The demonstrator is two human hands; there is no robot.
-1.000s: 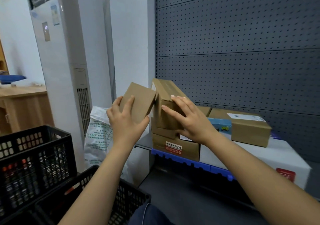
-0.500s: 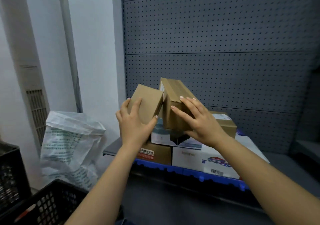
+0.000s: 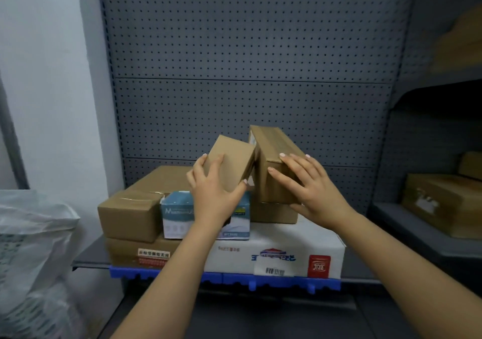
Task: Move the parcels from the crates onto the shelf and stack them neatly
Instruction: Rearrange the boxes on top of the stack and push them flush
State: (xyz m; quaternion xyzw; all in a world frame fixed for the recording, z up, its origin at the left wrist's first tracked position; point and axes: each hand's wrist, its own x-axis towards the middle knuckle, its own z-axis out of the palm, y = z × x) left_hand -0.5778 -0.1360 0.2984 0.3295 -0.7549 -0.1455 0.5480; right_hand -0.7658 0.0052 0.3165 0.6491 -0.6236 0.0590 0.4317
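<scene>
A: What is seen largest?

B: The upper centre of the frame is filled by a grey perforated back panel (image 3: 247, 51). Below it, the shelf (image 3: 88, 259) is seen running across the lower middle, edged with a blue strip (image 3: 229, 278). A pale plastic bag (image 3: 34, 234) is seen at the lower left.

A: And what is stacked on the shelf?

B: A white carton (image 3: 300, 244) is laid at the lower right of the stack, and a red-labelled brown box (image 3: 125, 252) at its lower left. A large brown box (image 3: 135, 208) is set on that one, with a blue-and-white box (image 3: 180, 216) placed just beside it, toward the centre.

A: Where are the parcels being handled?

B: The tall parcel (image 3: 273, 150) is held nearly upright at the centre, above the white carton. Whether its base is rested on anything cannot be told. The small parcel (image 3: 232, 158) is held tilted to its left, above the blue-and-white box, with its upper corner touching the tall parcel's side.

A: How are the hands placed?

B: The tall parcel is gripped by the right hand (image 3: 310, 184), with fingers spread wide over the near face, tips hooked at its upper edge. The small parcel is clasped by the left hand (image 3: 211, 195), with fingers wrapped round its left side and the thumb pressed at its lower right edge.
</scene>
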